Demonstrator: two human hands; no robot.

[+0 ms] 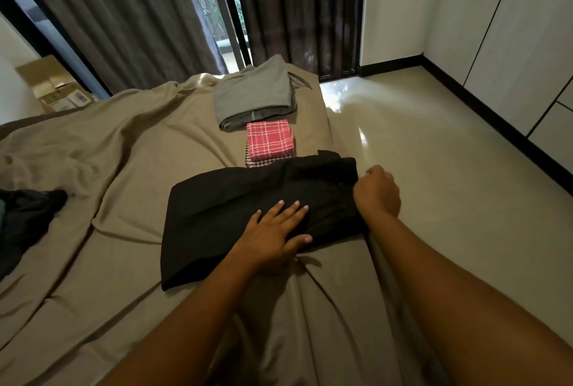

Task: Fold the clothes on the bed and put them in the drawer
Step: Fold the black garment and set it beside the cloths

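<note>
Right grip [376, 193]: fingers curled into a fist at the right-hand edge of the black garment [235, 199], clamped on that edge. The back of the hand faces the camera, so the fingertips are hidden.

Left grip [276, 230]: fingers straight and spread apart, palm flat on the near part of the black garment, pressing it onto the bed [108, 153]. The thumb lies along the garment's near edge.

Black garment: laid across the bed near its right side, partly folded, with a doubled layer under the right grip. Its left end lies flat on the tan sheet.

Beyond it, in a row toward the far end of the bed:
- pink checked cloth [269, 139], folded into a square, on top of a second, darker checked cloth [255, 163] whose near corner the black garment overlaps
- gray garment [257, 91], folded, just beyond the pink one

Dark clothes [24, 215] lie unfolded in a heap at the left edge of the view, well apart from the row.

Surroundings: brown curtains [124, 13] behind the bed, a cardboard box [52, 85] at far left, a glossy floor [418, 137] to the right, white cupboard doors [527, 44] along the right wall.
</note>
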